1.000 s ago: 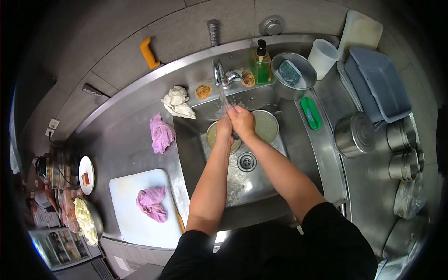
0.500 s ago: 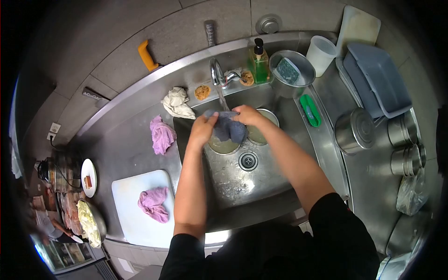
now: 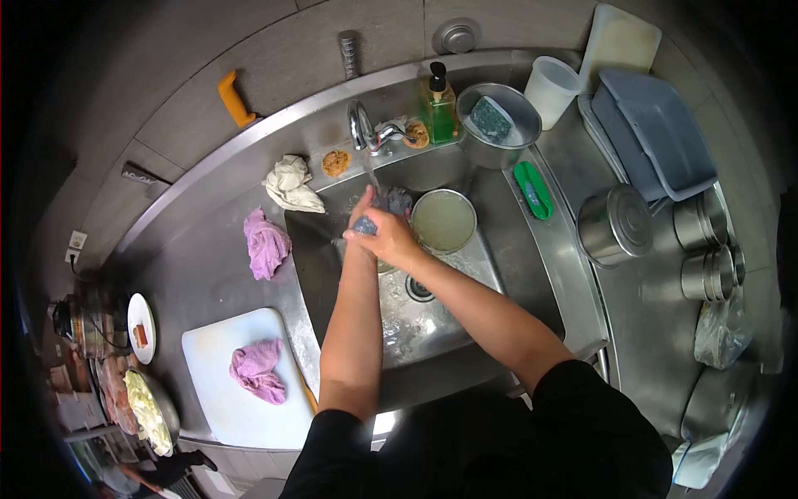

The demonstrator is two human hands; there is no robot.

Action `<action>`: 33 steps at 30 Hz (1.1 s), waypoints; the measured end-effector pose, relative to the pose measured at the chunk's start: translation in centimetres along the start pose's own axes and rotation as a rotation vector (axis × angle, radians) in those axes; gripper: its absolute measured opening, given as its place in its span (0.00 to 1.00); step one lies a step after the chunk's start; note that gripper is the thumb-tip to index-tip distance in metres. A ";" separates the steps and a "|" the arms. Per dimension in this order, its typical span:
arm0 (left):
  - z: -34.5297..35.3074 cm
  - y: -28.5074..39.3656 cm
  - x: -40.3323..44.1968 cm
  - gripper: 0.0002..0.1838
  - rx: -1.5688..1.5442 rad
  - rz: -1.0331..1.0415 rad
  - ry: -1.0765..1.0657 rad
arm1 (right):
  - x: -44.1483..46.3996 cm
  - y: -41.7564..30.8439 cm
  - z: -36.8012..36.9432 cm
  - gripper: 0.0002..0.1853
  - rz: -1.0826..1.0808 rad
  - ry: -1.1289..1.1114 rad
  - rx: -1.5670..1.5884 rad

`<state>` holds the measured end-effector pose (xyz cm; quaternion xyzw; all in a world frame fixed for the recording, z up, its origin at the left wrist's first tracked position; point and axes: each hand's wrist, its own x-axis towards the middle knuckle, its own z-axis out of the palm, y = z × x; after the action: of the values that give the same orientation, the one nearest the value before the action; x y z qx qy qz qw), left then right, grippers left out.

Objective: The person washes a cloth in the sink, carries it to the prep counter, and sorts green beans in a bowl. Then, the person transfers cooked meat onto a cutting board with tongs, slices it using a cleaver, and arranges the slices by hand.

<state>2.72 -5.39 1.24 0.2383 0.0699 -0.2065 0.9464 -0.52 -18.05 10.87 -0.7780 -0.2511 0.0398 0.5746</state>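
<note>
Over the sink (image 3: 532,249), my left hand (image 3: 363,208) and my right hand (image 3: 392,239) are together under the running faucet (image 3: 359,125). A wet grey-blue cloth (image 3: 396,201) is bunched between them, part of it beyond the left hand's fingers. My right hand crosses over the left near the wrist and presses another bit of the cloth there. The left hand's fingers are partly hidden. Just right of the hands, a round metal pot (image 3: 445,220) of cloudy water stands in the sink. A second container below the hands is mostly covered.
Behind the sink are a soap bottle (image 3: 439,108), a pot with a sponge (image 3: 490,121) and a white tub (image 3: 553,87). A green brush (image 3: 533,190) lies right. Left are a white cloth (image 3: 291,183), pink cloths (image 3: 266,243) and a cutting board (image 3: 220,349).
The cloth, held stretched between both hands before, is now bunched. My right hand has moved left across the left hand, uncovering the pot. The whole view has shifted slightly.
</note>
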 end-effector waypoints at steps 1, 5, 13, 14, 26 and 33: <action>-0.2 -0.8 -0.1 0.31 -0.024 0.086 0.046 | -0.5 -0.6 -0.2 0.25 0.088 0.000 -0.057; 0.2 -4.5 -0.2 0.29 0.003 0.429 0.265 | -0.3 0.6 0.4 0.27 0.175 0.142 -0.219; 5.2 -4.2 -1.0 0.18 -0.043 0.448 0.609 | 3.4 5.8 0.4 0.26 0.339 0.427 -0.253; 5.6 -3.9 -1.3 0.17 -0.054 0.440 0.559 | 3.7 7.0 0.5 0.28 0.363 0.470 -0.288; 8.0 -1.5 -3.5 0.35 0.336 0.262 0.648 | 3.9 6.0 -0.6 0.22 0.524 0.310 0.163; 6.2 -2.0 -1.0 0.13 0.065 0.507 0.431 | 2.7 2.5 0.5 0.28 -0.071 0.487 -0.161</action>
<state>1.15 -9.62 6.11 0.3164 0.2002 0.0886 0.9230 2.52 -16.92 9.06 -0.7985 -0.1349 -0.1893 0.5553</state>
